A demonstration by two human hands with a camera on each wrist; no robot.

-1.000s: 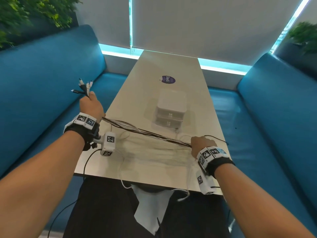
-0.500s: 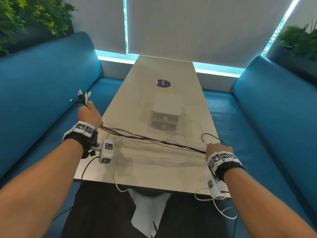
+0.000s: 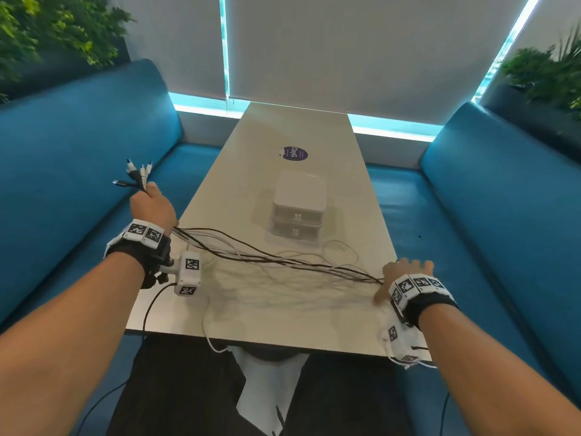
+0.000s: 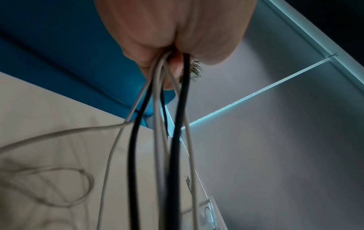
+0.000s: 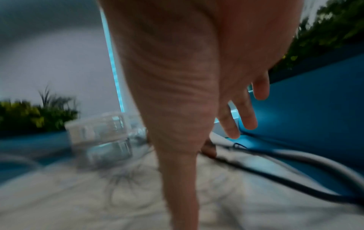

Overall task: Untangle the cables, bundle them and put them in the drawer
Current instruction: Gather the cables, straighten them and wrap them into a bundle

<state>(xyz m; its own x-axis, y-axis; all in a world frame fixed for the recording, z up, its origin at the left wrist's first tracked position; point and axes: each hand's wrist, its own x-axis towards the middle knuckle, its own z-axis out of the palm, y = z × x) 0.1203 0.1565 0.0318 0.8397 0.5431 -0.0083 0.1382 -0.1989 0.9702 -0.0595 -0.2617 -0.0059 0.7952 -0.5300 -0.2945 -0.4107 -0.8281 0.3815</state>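
Note:
My left hand (image 3: 152, 206) is raised over the table's left edge and grips several black and white cables (image 3: 267, 258). Their plug ends (image 3: 138, 174) stick out above the fist. In the left wrist view the cables (image 4: 177, 140) hang out of the closed left hand (image 4: 177, 38). They stretch across the table and converge at my right hand (image 3: 405, 272) by the right edge. In the blurred right wrist view the right hand (image 5: 177, 93) pinches the cables (image 5: 275, 163) between thumb and forefinger, with its other fingers (image 5: 246, 115) stretched out. A small white two-drawer unit (image 3: 298, 209) stands mid-table with both drawers closed.
Loose white cable loops (image 3: 339, 253) lie on the pale table (image 3: 283, 319) in front of the drawer unit. A round purple sticker (image 3: 294, 153) sits farther back. Blue benches (image 3: 63, 184) flank the table on both sides. Wrist-camera leads (image 3: 151, 309) hang over the near edge.
My right hand has slid rightward along the cables to the table's right edge, and its outer fingers have spread. The left hand has kept its hold in about the same place.

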